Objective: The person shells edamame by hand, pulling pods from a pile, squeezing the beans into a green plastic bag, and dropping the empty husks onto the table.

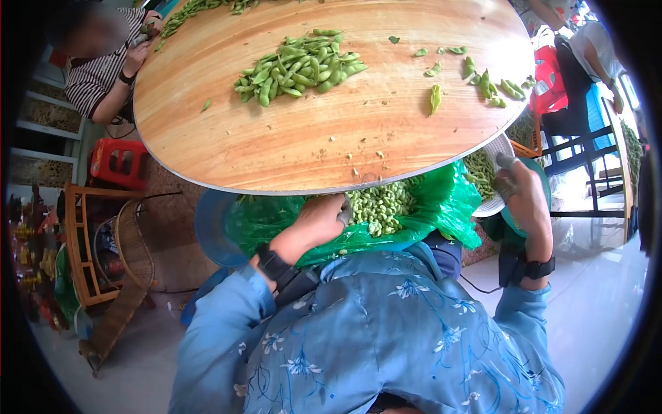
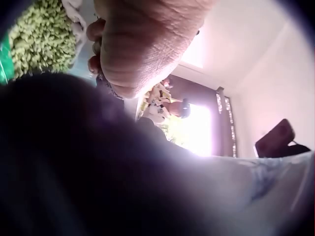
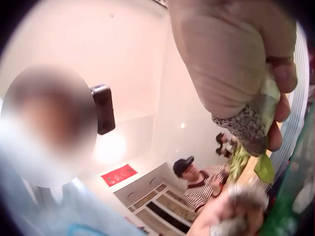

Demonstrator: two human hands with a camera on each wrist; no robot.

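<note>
Shelled beans (image 1: 381, 215), pale green, small and loosely heaped, sit in the green bag (image 1: 456, 200), spread just below the table (image 1: 221, 155) edge, presumably to catch drops; left hand (image 1: 318, 219) is over them, fingers curled, can't tell if they hold anything. Right hand (image 1: 528, 199), by the white basket (image 1: 491, 205), looks pinched on a pale green pod (image 3: 270, 98), likely thumb-braced for control.
</note>
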